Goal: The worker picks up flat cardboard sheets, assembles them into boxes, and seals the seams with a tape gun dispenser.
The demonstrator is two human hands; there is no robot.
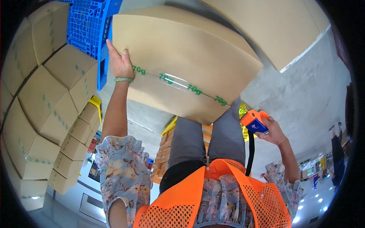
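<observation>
I'm seeing the left hand [120,60] lying flat, fingers spread, against the left side of the big cardboard box [182,60] w/ clear tape across it. The right hand [274,132], below-right of the box, is gripping an orange-blue handheld scanner [254,121]. Stacked cartons [45,114] and a blue pallet [89,26] are sitting left of the box
</observation>
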